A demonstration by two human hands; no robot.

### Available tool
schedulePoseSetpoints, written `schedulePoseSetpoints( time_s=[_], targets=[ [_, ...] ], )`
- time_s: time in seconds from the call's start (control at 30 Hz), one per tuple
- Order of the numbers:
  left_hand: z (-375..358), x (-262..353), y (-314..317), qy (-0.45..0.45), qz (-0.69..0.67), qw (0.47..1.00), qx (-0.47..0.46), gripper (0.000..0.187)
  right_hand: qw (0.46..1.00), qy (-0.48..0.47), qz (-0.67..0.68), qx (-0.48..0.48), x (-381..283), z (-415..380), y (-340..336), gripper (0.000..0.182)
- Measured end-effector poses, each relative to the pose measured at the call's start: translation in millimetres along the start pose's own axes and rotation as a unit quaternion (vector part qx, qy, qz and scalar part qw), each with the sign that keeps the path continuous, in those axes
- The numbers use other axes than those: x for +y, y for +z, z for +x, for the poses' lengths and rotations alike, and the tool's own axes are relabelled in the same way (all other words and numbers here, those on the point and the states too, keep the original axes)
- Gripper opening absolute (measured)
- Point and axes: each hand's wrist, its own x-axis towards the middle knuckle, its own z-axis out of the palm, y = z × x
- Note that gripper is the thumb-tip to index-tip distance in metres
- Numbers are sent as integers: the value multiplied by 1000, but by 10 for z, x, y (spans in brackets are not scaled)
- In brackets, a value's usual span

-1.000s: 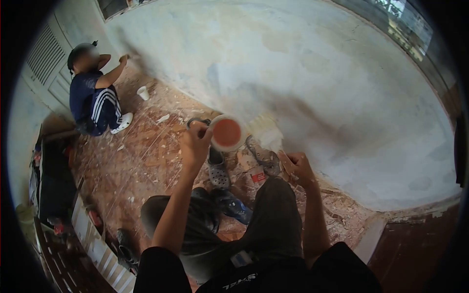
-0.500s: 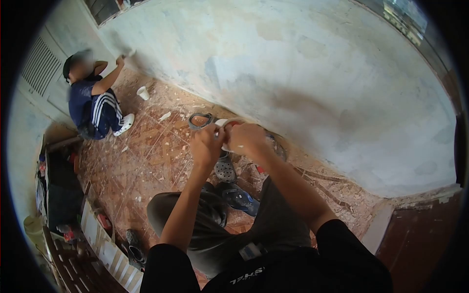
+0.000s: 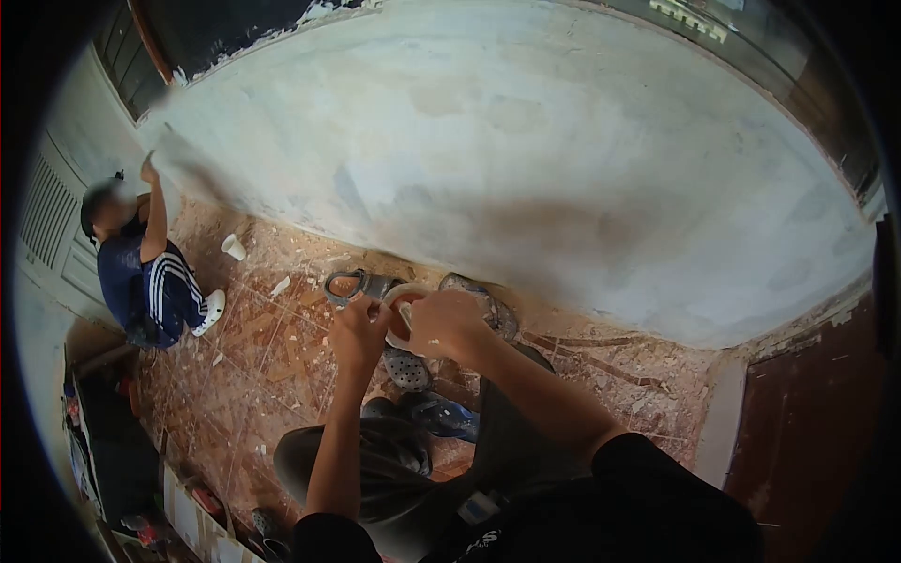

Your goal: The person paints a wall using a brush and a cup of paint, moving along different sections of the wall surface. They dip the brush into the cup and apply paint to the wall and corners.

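A round, pale-rimmed container (image 3: 401, 340) with a reddish inside shows between my hands, partly covered by them. My left hand (image 3: 358, 330) is closed at its left rim, and whatever the fingers pinch is too small to name. Over the container's right side, my right hand (image 3: 447, 325) is curled with its fingers round the edge. Something small and whitish shows by the right fingertips. Behind and below the hands lie a grey strapped clog (image 3: 406, 370) and a dark blue shoe (image 3: 439, 416).
At the left a person (image 3: 141, 267) squats, one arm raised to the patchy wall (image 3: 563, 141). A white cup (image 3: 234, 247) stands near them on the debris-strewn tiled floor (image 3: 244, 338). Another grey clog (image 3: 346, 285) lies by the wall; boxes and a dark bag sit lower left.
The view has tilted up and turned right, showing more window. My hands have drawn slightly apart, so more of the container shows. The person's arm is raised higher.
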Motion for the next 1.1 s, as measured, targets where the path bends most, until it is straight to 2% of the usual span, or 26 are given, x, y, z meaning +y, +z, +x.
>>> schedulePoseSetpoints(
  time_s=[0.07, 0.13, 0.2, 0.27, 0.33, 0.4, 0.47, 0.53, 0.57, 0.63, 0.67, 0.73, 0.77, 0.8, 0.9, 0.97, 1.1],
  targets=[
    [14, -67, 68, 2, -6, 1000, 1, 16, 1000, -5, 17, 14, 88, -81, -20, 26],
    [43, -85, 88, 2, -9, 1000, 0, 16, 994, 11, 83, 74, 204, -136, 18, 27],
    [76, -86, 76, -18, -2, 1000, 18, 18, 991, 2, 91, 100, 418, -132, 145, 29],
    [144, -172, 80, -29, -17, 999, -2, 20, 988, -6, 95, 124, 555, -89, 293, 34],
    [213, -260, 107, -40, -66, 997, -9, 21, 963, -25, 211, 165, 627, -86, 425, 41],
    [270, -366, 151, -17, -94, 995, 7, 22, 956, -22, 218, 197, 602, -107, 510, 39],
    [333, -443, 182, -56, -147, 987, -14, 22, 946, -20, 227, 230, 588, -90, 614, 37],
    [360, -471, 212, -50, -161, 985, -26, 21, 916, -54, 225, 328, 637, -23, 787, 38],
    [356, -488, 243, -69, -180, 981, -22, 21, 915, -50, 227, 330, 683, 14, 874, 38],
    [372, -540, 312, -84, -200, 976, -19, 20, 877, -69, 333, 338, 765, 57, 927, 38],
    [378, -586, 342, -84, -221, 972, -22, 20, 877, -67, 332, 342, 820, 59, 949, 38],
    [385, -620, 371, -80, -244, 966, -26, 20, 826, -25, 423, 372, 917, -21, 845, 37],
    [377, -644, 383, -97, -270, 958, -23, 20, 816, -13, 359, 453, 981, -53, 777, 36],
    [377, -640, 393, -115, -295, 948, -21, 20, 788, -1, 361, 498, 1064, -64, 689, 35],
    [331, -551, 242, -100, -255, 962, -19, 19, 707, 0, 375, 600, 1345, -133, 368, 32],
    [287, -636, 221, -88, -251, 964, -2, 19, 690, 4, 341, 638, 1485, -265, 122, 33],
    [151, -691, 77, -108, -207, 972, 9, 16, 657, 5, 359, 663, 1742, -260, -82, 36]
  ],
)
